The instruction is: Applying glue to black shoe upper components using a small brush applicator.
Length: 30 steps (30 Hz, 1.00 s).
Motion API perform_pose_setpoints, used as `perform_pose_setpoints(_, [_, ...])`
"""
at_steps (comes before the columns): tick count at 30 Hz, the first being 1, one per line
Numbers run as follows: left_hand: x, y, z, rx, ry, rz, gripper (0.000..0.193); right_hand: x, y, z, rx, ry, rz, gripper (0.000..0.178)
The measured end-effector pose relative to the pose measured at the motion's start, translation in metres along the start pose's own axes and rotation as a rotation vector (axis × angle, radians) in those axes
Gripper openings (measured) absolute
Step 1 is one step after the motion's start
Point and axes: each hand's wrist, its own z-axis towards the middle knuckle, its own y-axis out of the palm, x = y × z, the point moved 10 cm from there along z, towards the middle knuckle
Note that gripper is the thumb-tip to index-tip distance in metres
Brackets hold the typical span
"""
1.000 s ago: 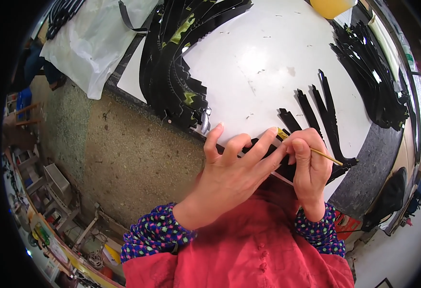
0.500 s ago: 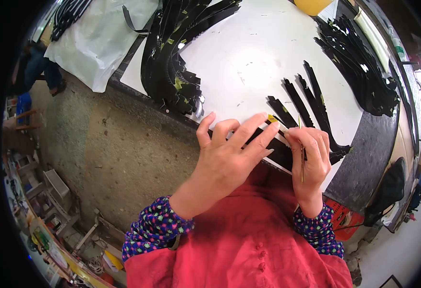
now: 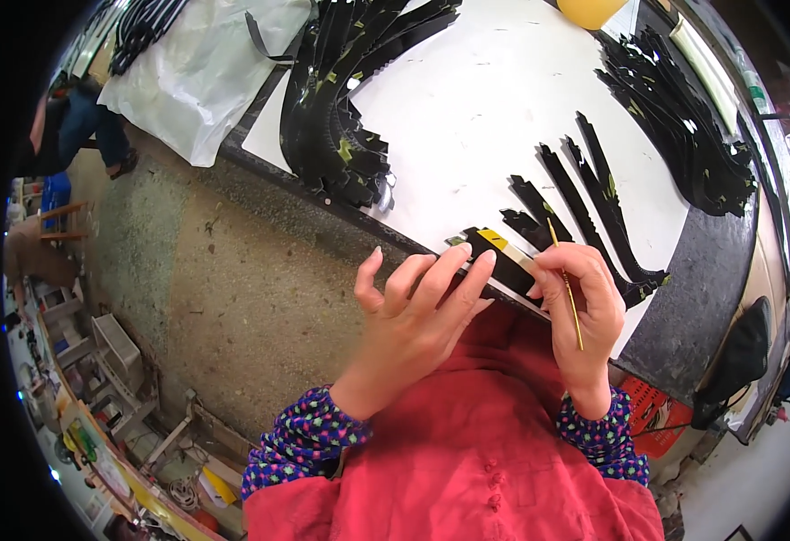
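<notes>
My right hand (image 3: 584, 298) is closed, with a thin gold-coloured rod (image 3: 575, 311) slanting up through its fingers. Its thumb and forefinger also pinch a narrow pale strip (image 3: 519, 259), whose far end is yellow (image 3: 492, 239). Beneath that lies a flat black strip (image 3: 506, 273) along the near table edge. My left hand (image 3: 417, 302) is open, fingers spread, with its fingertips at the black strip's left end; I cannot tell whether they touch it. Several similar black strips (image 3: 575, 192) with notched ends fan out just beyond my right hand.
A white board (image 3: 480, 108) covers the tabletop. A thick bundle of black strips (image 3: 336, 135) lies at the left, another (image 3: 679, 126) at the right. White plastic sheeting (image 3: 196, 81) hangs over the far left edge. A yellow round object (image 3: 590, 11) stands at the back.
My left fingers have drawn back left from the pale strip, leaving its yellow end uncovered. The gold rod has tilted in my right hand. The whole view has shifted slightly.
</notes>
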Motion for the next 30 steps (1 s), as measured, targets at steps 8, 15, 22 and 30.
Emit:
perform_pose_setpoints(8, [0.004,-0.001,-0.006,0.004,0.055,0.117,0.047,0.003,0.010,0.003,-0.037,-0.001,-0.051,0.015])
perform_pose_setpoints(15, [0.005,-0.001,-0.007,0.005,0.048,0.126,0.046,0.002,0.011,0.002,-0.015,-0.007,-0.085,0.014])
perform_pose_setpoints(22, [0.005,0.004,-0.006,-0.014,0.015,0.146,0.048,0.004,0.009,0.003,-0.006,0.014,-0.028,0.014])
perform_pose_setpoints(30, [0.004,0.004,-0.007,-0.002,0.008,0.092,0.047,0.001,0.012,0.006,-0.011,-0.003,-0.110,0.015])
